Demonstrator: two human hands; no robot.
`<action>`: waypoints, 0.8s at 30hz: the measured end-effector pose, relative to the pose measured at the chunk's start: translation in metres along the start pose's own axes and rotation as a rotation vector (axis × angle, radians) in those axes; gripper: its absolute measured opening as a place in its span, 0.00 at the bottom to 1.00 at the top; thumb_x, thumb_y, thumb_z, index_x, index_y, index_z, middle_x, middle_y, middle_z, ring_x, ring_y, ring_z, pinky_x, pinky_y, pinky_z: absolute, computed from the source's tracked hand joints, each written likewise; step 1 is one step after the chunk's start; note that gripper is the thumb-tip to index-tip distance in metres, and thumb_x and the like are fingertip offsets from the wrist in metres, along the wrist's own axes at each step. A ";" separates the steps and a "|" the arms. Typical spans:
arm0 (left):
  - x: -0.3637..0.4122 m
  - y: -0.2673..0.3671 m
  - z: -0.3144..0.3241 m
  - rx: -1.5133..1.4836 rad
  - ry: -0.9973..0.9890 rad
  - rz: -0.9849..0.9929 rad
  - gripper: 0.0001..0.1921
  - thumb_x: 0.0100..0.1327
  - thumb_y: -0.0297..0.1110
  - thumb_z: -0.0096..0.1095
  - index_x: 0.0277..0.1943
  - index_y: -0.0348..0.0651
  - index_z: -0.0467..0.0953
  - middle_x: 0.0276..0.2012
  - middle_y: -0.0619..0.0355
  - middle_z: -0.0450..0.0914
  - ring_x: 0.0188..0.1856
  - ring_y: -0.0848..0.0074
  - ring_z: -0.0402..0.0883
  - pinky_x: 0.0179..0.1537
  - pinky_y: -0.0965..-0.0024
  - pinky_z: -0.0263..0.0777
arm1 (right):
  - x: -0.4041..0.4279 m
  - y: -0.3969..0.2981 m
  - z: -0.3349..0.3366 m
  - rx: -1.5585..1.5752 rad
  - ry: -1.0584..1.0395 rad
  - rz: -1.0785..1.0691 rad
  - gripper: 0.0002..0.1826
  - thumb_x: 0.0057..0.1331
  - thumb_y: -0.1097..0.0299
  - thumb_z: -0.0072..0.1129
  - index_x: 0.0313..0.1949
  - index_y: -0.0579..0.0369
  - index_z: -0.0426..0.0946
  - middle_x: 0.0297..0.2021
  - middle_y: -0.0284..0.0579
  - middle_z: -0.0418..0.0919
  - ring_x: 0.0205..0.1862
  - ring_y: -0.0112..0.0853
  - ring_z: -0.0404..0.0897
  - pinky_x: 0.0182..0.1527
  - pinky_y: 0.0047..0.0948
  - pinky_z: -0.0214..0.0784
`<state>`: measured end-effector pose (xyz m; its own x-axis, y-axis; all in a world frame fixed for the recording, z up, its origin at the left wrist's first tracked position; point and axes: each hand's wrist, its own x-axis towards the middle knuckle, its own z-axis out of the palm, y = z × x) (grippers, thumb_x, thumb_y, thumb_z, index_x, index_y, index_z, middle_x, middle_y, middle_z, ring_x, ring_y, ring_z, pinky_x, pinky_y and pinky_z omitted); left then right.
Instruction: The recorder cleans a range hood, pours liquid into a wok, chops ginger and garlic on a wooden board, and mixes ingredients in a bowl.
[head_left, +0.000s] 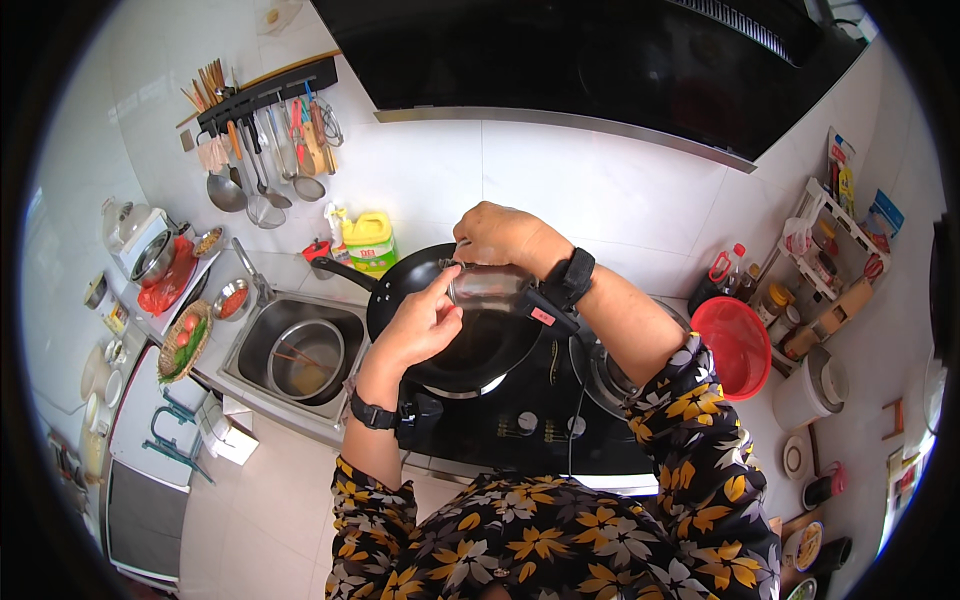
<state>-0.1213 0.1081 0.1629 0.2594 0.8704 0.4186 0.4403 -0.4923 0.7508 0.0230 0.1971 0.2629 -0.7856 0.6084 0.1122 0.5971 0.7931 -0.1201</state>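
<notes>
Over a black frying pan (420, 277) on the gas stove (480, 435), my right hand (502, 236) grips a clear jar or bottle (491, 291) that lies tilted on its side. My left hand (421, 322) reaches to the mouth end of this container, index finger extended against it and the other fingers curled. Whether anything comes out of the container cannot be told. The pan's long handle (345, 271) points left, towards the sink. Both wrists wear black bands, and a dark device hangs below the right one.
Left of the stove, a metal pot (306, 358) sits in the sink (247, 334). A yellow-green jug (369, 240) stands behind the pan. A red basin (731, 349) is to the right, beside a rack of jars (814, 247). The range hood (585, 67) overhangs the stove.
</notes>
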 end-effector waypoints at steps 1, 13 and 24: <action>0.000 0.001 0.000 0.001 0.000 0.002 0.29 0.53 0.20 0.50 0.60 0.36 0.54 0.18 0.60 0.67 0.21 0.83 0.63 0.27 0.79 0.61 | 0.000 0.000 0.000 -0.004 -0.003 0.004 0.16 0.52 0.59 0.52 0.33 0.59 0.77 0.31 0.52 0.77 0.34 0.44 0.76 0.39 0.34 0.68; -0.008 -0.009 -0.003 -0.022 0.061 -0.055 0.29 0.53 0.24 0.52 0.58 0.32 0.54 0.17 0.53 0.71 0.18 0.76 0.68 0.26 0.75 0.65 | -0.007 -0.005 0.000 -0.021 -0.034 0.031 0.16 0.51 0.59 0.55 0.35 0.56 0.76 0.33 0.49 0.77 0.38 0.43 0.75 0.41 0.35 0.68; -0.017 -0.021 0.000 -0.035 0.030 -0.150 0.28 0.55 0.22 0.50 0.59 0.31 0.53 0.19 0.61 0.68 0.22 0.84 0.63 0.26 0.79 0.61 | -0.017 -0.007 -0.005 -0.009 0.039 -0.041 0.15 0.53 0.59 0.53 0.30 0.59 0.76 0.27 0.50 0.77 0.31 0.43 0.76 0.35 0.35 0.68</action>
<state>-0.1350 0.1034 0.1396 0.1674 0.9342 0.3150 0.4416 -0.3567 0.8233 0.0331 0.1818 0.2668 -0.8025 0.5760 0.1557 0.5661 0.8175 -0.1061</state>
